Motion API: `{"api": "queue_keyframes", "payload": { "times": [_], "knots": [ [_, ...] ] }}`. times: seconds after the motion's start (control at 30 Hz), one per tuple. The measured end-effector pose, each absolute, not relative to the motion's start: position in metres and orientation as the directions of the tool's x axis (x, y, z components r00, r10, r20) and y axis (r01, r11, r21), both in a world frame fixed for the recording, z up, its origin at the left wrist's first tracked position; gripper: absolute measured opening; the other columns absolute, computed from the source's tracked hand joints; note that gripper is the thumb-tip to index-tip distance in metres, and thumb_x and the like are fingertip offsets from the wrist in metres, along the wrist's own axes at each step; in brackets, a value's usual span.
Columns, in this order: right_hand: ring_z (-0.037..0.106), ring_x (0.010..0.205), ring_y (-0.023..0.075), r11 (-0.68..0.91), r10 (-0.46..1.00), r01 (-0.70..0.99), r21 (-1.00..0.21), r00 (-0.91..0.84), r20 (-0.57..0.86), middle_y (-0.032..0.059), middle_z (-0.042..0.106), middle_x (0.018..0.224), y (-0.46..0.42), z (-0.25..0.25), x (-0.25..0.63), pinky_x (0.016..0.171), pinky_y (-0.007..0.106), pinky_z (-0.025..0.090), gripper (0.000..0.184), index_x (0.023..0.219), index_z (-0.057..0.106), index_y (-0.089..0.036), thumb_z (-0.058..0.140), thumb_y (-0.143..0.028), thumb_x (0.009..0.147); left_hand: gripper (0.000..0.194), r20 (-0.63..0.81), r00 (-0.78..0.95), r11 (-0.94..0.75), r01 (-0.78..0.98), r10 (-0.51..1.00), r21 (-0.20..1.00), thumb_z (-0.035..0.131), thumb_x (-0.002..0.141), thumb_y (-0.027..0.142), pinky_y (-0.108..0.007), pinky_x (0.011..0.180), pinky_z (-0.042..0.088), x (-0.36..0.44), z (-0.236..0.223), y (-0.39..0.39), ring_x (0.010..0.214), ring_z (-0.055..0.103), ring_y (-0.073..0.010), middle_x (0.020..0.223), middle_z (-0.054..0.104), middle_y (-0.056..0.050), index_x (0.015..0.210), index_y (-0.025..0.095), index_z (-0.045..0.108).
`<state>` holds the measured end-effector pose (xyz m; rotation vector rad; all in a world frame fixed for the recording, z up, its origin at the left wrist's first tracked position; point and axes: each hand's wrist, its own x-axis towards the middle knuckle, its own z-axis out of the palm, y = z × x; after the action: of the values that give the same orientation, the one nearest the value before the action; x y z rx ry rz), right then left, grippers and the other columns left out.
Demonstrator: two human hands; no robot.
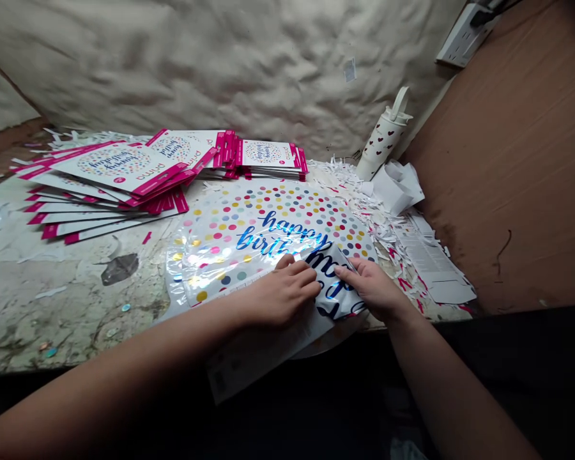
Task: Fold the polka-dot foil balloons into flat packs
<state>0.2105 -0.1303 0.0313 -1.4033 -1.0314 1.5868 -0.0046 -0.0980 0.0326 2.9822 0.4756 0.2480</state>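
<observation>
A flat round foil balloon with coloured dots and blue "happy birthday" lettering lies at the table's front edge. Over it is a folded foil balloon with large dark blue lettering, pinched at its right side between the thumb and fingers of my right hand. My left hand is closed, fingers curled down, on a pale printed card packet that slants past the table edge. The folded foil meets the packet beside my left fingers; whether it is partly inside cannot be made out.
Pink-and-white balloon packets are piled at the left back, with a smaller stack behind the balloon. A white bottle with hearts stands back right, near paper shreds and a printed sheet. A brown panel bounds the right.
</observation>
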Motion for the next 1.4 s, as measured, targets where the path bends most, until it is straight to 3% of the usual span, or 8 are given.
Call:
{"api": "queue_keyframes", "payload": {
  "times": [0.23, 0.4, 0.63, 0.93, 1.03, 1.2, 1.3, 1.4],
  "knots": [
    [0.047, 0.046, 0.0078, -0.169, 0.982, 0.193, -0.967, -0.049, -0.182, -0.0043, 0.055, 0.055, -0.105, 0.052, 0.202, 0.043, 0.02, 0.037, 0.028, 0.07, 0.056, -0.016, 0.071, -0.038, 0.063, 0.012, 0.174, 0.904, -0.918, 0.368, 0.391, 0.15, 0.038, 0.082, 0.013, -0.042, 0.086, 0.03, -0.005, 0.05, -0.106, 0.088, 0.042, -0.0231, 0.091, 0.052, -0.008, 0.086, 0.016, 0.048],
    [0.048, 0.046, 0.008, -0.203, 0.937, 0.293, -0.934, -0.219, -0.272, -0.0032, 0.055, 0.055, -0.096, 0.066, 0.198, 0.042, 0.019, 0.037, 0.025, 0.069, 0.056, -0.015, 0.073, -0.032, 0.06, 0.012, 0.177, 0.887, -0.902, 0.4, 0.426, 0.164, 0.036, 0.082, 0.014, -0.042, 0.083, 0.033, -0.011, 0.054, -0.112, 0.085, 0.041, -0.0228, 0.09, 0.051, -0.008, 0.086, 0.016, 0.047],
    [0.053, 0.054, 0.0102, 0.081, 0.996, 0.464, -0.882, -0.073, 0.053, -0.0005, 0.06, 0.061, -0.086, 0.081, 0.182, 0.048, 0.02, 0.038, 0.014, 0.072, 0.061, -0.015, 0.066, -0.025, 0.064, 0.01, 0.225, 0.86, -0.886, 0.418, 0.458, 0.203, 0.036, 0.082, 0.015, -0.04, 0.081, 0.034, -0.019, 0.067, -0.112, 0.085, 0.04, -0.0222, 0.09, 0.049, -0.007, 0.085, 0.018, 0.044],
    [0.048, 0.045, 0.0067, -0.06, 0.876, 0.45, -0.891, -0.405, -0.263, -0.0061, 0.054, 0.053, -0.1, 0.091, 0.166, 0.04, 0.016, 0.033, 0.024, 0.08, 0.057, -0.015, 0.064, -0.011, 0.058, 0.016, 0.318, 0.822, -0.878, 0.469, 0.472, 0.091, 0.036, 0.083, 0.014, -0.041, 0.083, 0.034, -0.02, 0.068, -0.118, 0.089, 0.042, -0.0241, 0.095, 0.052, -0.01, 0.09, 0.015, 0.051],
    [0.054, 0.054, 0.0091, 0.02, 0.939, 0.461, -0.887, -0.312, -0.141, -0.0026, 0.059, 0.061, -0.098, 0.091, 0.16, 0.046, 0.018, 0.04, 0.018, 0.078, 0.06, -0.014, 0.062, -0.011, 0.061, 0.018, 0.354, 0.809, -0.871, 0.49, 0.469, 0.035, 0.039, 0.08, 0.012, -0.041, 0.083, 0.035, -0.018, 0.067, -0.12, 0.086, 0.042, -0.0241, 0.093, 0.052, -0.01, 0.092, 0.014, 0.052],
    [0.056, 0.058, 0.0102, 0.291, 0.84, 0.505, -0.812, -0.541, -0.035, -0.0034, 0.061, 0.059, -0.107, 0.102, 0.169, 0.054, 0.02, 0.043, 0.019, 0.07, 0.068, -0.017, 0.052, -0.008, 0.067, 0.02, 0.425, 0.785, -0.859, 0.511, 0.451, -0.032, 0.038, 0.08, 0.009, -0.039, 0.081, 0.037, -0.028, 0.071, -0.125, 0.084, 0.042, -0.0235, 0.089, 0.052, -0.01, 0.093, 0.013, 0.053],
    [0.061, 0.086, 0.0179, 0.369, 0.926, 0.354, -0.859, -0.223, 0.306, 0.0019, 0.067, 0.098, -0.126, 0.105, 0.171, 0.073, 0.028, 0.049, 0.035, 0.103, 0.065, -0.022, 0.065, -0.018, 0.069, 0.02, 0.515, 0.694, -0.799, 0.601, 0.503, -0.028, 0.039, 0.08, 0.008, -0.04, 0.08, 0.038, -0.037, 0.083, -0.133, 0.085, 0.043, -0.0236, 0.086, 0.051, -0.009, 0.093, 0.015, 0.052],
    [0.059, 0.1, 0.0238, 0.353, 0.934, 0.134, -0.926, -0.097, 0.343, 0.0042, 0.064, 0.111, -0.145, 0.095, 0.16, 0.082, 0.035, 0.049, 0.049, 0.111, 0.06, -0.025, 0.075, -0.027, 0.064, 0.014, 0.678, 0.538, -0.715, 0.699, 0.5, -0.028, 0.044, 0.082, 0.013, -0.044, 0.084, 0.035, -0.045, 0.098, -0.146, 0.093, 0.045, -0.0243, 0.088, 0.052, -0.006, 0.09, 0.022, 0.051]
  ]
}}
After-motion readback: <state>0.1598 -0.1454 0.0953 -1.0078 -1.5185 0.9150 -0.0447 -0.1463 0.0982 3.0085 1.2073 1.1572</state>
